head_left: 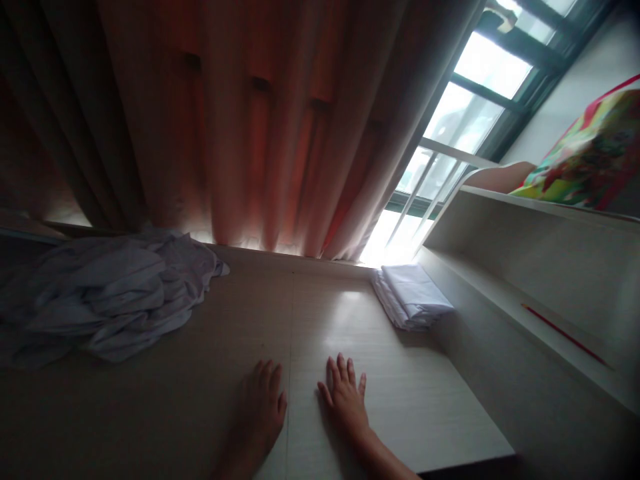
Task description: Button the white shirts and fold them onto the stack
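My left hand (261,407) and my right hand (346,397) lie flat and open, palms down, side by side on the pale wooden table (300,320) near its front edge. Neither hand holds anything. A crumpled heap of white cloth (105,293) lies at the far left of the table, well away from my left hand. A neat folded stack of white cloth (413,295) sits at the far right, beyond my right hand, against the shelf unit.
Reddish-brown curtains (250,127) hang behind the table, with a bright window (460,120) to their right. A white shelf unit (540,267) lines the right side; a colourful bag (590,157) rests on top and a thin red stick (565,335) lies on a lower ledge.
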The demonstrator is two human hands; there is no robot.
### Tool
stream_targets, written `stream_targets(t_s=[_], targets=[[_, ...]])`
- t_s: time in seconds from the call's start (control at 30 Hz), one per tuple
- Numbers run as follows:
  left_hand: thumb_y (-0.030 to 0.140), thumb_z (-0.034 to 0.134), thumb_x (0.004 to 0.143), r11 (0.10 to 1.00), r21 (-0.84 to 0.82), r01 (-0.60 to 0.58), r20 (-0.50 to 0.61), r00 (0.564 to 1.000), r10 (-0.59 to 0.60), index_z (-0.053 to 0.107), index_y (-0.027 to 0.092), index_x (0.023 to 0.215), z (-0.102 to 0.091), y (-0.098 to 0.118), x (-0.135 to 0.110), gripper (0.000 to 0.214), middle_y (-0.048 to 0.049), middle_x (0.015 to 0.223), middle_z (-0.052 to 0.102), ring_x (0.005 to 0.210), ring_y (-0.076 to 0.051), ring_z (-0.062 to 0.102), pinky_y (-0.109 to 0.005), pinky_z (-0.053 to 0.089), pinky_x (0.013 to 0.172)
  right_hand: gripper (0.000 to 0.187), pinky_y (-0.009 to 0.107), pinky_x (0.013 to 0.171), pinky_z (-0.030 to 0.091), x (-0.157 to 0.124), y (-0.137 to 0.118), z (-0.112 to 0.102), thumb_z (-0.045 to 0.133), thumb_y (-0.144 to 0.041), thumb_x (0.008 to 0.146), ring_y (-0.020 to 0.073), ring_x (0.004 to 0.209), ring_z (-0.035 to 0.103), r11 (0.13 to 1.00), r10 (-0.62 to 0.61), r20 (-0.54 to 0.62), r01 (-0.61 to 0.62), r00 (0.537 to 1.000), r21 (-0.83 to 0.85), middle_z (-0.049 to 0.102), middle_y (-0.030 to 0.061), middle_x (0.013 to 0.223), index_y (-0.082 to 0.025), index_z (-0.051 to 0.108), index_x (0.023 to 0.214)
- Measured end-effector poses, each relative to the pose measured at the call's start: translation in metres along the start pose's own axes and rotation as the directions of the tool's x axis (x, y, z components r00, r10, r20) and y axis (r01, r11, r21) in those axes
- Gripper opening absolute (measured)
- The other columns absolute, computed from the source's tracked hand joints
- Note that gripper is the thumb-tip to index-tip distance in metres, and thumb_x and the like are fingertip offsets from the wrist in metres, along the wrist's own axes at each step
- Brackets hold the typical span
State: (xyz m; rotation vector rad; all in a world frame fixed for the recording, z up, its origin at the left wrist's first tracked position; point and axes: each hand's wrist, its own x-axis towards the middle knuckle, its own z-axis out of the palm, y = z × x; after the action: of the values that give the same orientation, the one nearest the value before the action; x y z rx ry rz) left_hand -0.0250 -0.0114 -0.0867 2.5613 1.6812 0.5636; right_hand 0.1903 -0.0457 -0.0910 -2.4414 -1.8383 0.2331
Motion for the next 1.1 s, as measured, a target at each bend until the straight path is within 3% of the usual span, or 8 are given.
stream_targets(t_s=[0.2,0.37,0.5,0.9,1.1], targets=[[0.027,0.04,0.092,0.999,-0.035,-0.009,-0.024,1.0,0.008,0.058,0.016,0.136,0.0068,-0.004,-0.0016,0.049,-0.0147,0.146,0.051,0.139,-0.035,0.039,-0.057,0.029,0.113,0.068,0.067,0.116,0.007,-0.0023,-0.003,-0.0098,0.027,-0.059,0.097,0.0358,0.152,0.011,0.999,0.025,0.038,-0.025,0.999,-0.022,0.017,0.0082,0.165,-0.024,0.03,0.156],[0.025,0.039,0.093,0.999,-0.035,-0.004,-0.026,1.0,0.003,0.059,0.016,0.136,0.0017,-0.0022,-0.0018,0.048,-0.0139,0.146,0.052,0.14,-0.034,0.039,-0.056,0.03,0.113,0.067,0.066,0.117,0.007,-0.0039,-0.004,-0.0093,0.026,-0.058,0.097,0.0348,0.152,0.013,1.0,0.011,0.003,-0.011,1.0,-0.025,0.019,0.0079,0.165,-0.025,0.03,0.156],[0.026,0.04,0.094,0.999,-0.052,-0.005,-0.022,1.0,0.004,0.057,0.015,0.137,-0.0013,-0.0004,-0.0024,0.048,-0.0144,0.146,0.051,0.141,-0.034,0.038,-0.057,0.028,0.114,0.068,0.067,0.116,0.007,-0.0016,-0.0022,-0.0065,0.027,-0.059,0.097,0.035,0.152,0.012,0.999,0.032,0.038,-0.031,0.999,-0.039,0.017,0.0073,0.165,-0.025,0.03,0.156],[0.028,0.039,0.094,0.999,-0.051,-0.02,-0.018,1.0,0.02,0.058,0.016,0.137,0.0085,-0.0059,-0.0009,0.048,-0.0144,0.146,0.051,0.14,-0.035,0.038,-0.058,0.029,0.113,0.068,0.066,0.117,0.007,-0.0012,-0.0025,-0.0063,0.028,-0.06,0.096,0.0344,0.152,0.012,0.999,0.032,0.017,-0.031,0.999,-0.026,0.019,0.0076,0.165,-0.026,0.031,0.155],[0.025,0.038,0.094,0.999,-0.032,-0.017,-0.043,0.999,0.016,0.059,0.016,0.136,0.0032,-0.0031,-0.001,0.047,-0.0139,0.145,0.052,0.138,-0.033,0.04,-0.056,0.031,0.112,0.067,0.066,0.117,0.007,-0.0003,-0.0043,-0.0091,0.031,-0.058,0.096,0.0349,0.152,0.013,0.999,0.037,0.026,-0.037,0.999,-0.019,0.019,0.0082,0.165,-0.027,0.031,0.155]])
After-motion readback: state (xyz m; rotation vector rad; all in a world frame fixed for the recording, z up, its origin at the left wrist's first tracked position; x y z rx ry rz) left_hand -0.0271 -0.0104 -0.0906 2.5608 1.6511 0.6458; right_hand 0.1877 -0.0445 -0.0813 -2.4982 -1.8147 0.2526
